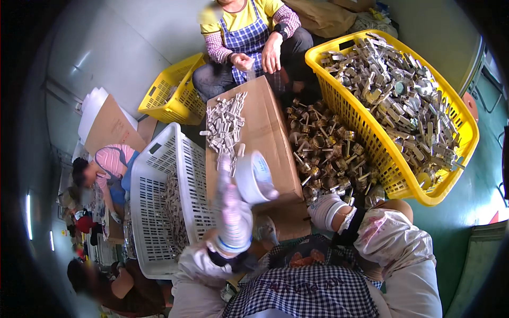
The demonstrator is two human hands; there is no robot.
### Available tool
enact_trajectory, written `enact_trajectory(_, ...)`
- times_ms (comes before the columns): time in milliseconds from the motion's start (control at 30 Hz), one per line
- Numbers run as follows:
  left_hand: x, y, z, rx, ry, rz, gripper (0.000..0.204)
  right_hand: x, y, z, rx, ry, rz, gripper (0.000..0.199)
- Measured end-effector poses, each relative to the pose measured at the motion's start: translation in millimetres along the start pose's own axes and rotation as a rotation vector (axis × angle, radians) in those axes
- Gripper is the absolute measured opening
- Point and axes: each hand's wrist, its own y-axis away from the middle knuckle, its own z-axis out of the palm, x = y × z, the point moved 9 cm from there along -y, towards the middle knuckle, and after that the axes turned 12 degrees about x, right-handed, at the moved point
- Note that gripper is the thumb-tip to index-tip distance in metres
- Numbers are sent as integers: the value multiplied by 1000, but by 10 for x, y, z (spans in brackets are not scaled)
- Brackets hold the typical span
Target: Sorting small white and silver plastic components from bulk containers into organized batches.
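Observation:
My left hand (233, 217), in a pale striped glove smeared by motion, reaches over the near left part of a cardboard box (268, 127). A white roll (249, 177), like a tape roll, sits between its fingers and thumb; the thumb appears to pass through the ring. By its fingertips lies a heap of small flat silvery metal pieces (225, 124) on the box. My right hand (326, 211), also gloved, is curled beside the near edge of a pile of brassy ring-shaped parts with stems (323, 140). What its fingers hold, if anything, is hidden.
A yellow basket (395, 183) heaped with metal parts stands right; a white basket (154, 259) holding more stands left. Across the box sits a person (254, 32) in a checked apron, hands together. Another yellow basket (177, 79) is behind left. Other people work at far left.

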Motion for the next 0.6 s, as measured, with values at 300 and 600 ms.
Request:
enact_trajectory(300, -2165, 833, -1006, 84, -116, -791, 59, -49, 253, 34, -141, 34, -30, 25)
enact_trajectory(600, -2632, 668, -789, -1, 109, -1000, 34, -48, 198, 19, -149, 26, -1, 21)
